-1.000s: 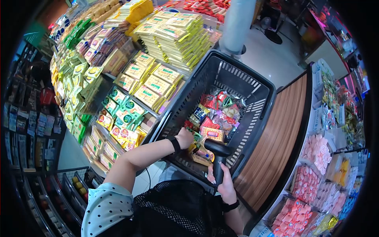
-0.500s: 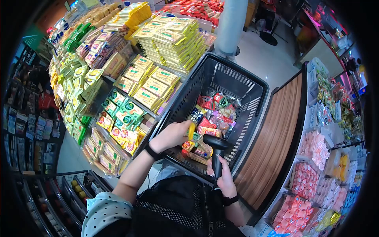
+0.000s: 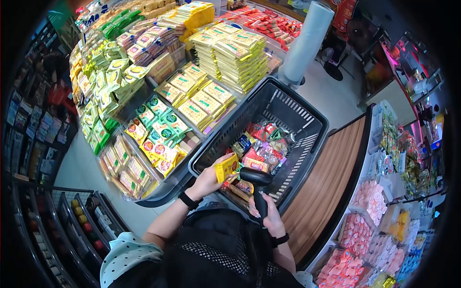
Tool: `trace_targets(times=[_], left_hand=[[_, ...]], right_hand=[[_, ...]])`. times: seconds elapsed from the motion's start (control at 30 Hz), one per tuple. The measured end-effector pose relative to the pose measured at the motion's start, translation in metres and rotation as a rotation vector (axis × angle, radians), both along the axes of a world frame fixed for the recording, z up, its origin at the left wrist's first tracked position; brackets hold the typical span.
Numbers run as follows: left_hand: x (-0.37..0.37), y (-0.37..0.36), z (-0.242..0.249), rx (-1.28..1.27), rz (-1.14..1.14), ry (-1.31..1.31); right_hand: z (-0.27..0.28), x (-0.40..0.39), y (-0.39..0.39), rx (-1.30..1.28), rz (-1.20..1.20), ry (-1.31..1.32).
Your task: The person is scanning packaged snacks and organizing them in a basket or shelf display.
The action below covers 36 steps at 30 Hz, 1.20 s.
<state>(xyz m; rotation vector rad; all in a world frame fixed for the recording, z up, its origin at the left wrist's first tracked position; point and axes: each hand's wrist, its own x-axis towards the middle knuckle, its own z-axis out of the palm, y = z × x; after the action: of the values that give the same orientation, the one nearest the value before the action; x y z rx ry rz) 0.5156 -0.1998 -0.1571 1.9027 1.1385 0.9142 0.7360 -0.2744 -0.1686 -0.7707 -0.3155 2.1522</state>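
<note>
My left hand [image 3: 206,183] is closed on a small yellow snack packet [image 3: 227,167], held over the near end of the basket. A black handheld barcode scanner [image 3: 256,176] is upright in my right hand [image 3: 272,217], its handle wrapped by my fingers. The scanner's head is close beside the packet, at its right. Below both hands is a dark grey shopping basket [image 3: 314,111], slotted along its sides. Inside lie several wrapped snacks, among them a red packet [image 3: 255,162] and a dark blue one [image 3: 246,140]. The scanner and my hands hide part of the near contents.
Left of the basket, a sloping display holds stacked yellow biscuit packets [image 3: 240,53] and green-and-white packets [image 3: 169,126]. A roll of clear plastic bags [image 3: 307,43] stands behind the basket. At right are a wood-grain counter [image 3: 331,168] and bins of pink sweets [image 3: 356,233].
My left hand has turned and raised the yellow packet, so its face now shows beside the scanner. The scanner has shifted slightly left and down. The whole view has moved a little.
</note>
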Motion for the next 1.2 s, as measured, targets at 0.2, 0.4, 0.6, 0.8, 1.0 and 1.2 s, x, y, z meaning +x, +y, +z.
trace_targets(times=[0.2, 0.4, 0.6, 0.8, 1.0, 1.2], left_hand=[[-0.004, -0.001, -0.009, 0.028, -0.032, 0.074], [-0.017, -0.009, 0.017, 0.355, 0.294, 0.169], [-0.084, -0.011, 0.053, 0.433, 0.612, 0.397], [-0.13, -0.011, 0.029, 0.266, 0.673, 0.95], [-0.168, 0.005, 0.0, 0.198, 0.713, 0.834], [-0.151, 0.0, 0.006, 0.005, 0.876, 1.114]], right_hand=[[0.008, -0.005, 0.004, 0.006, 0.027, -0.058], [0.009, -0.006, 0.006, -0.061, -0.041, -0.093], [0.004, -0.005, 0.003, -0.146, -0.093, -0.004], [0.004, -0.005, 0.003, -0.068, -0.093, 0.014], [-0.003, -0.003, 0.002, -0.083, -0.105, 0.053], [-0.001, -0.004, 0.001, -0.075, -0.132, 0.054]])
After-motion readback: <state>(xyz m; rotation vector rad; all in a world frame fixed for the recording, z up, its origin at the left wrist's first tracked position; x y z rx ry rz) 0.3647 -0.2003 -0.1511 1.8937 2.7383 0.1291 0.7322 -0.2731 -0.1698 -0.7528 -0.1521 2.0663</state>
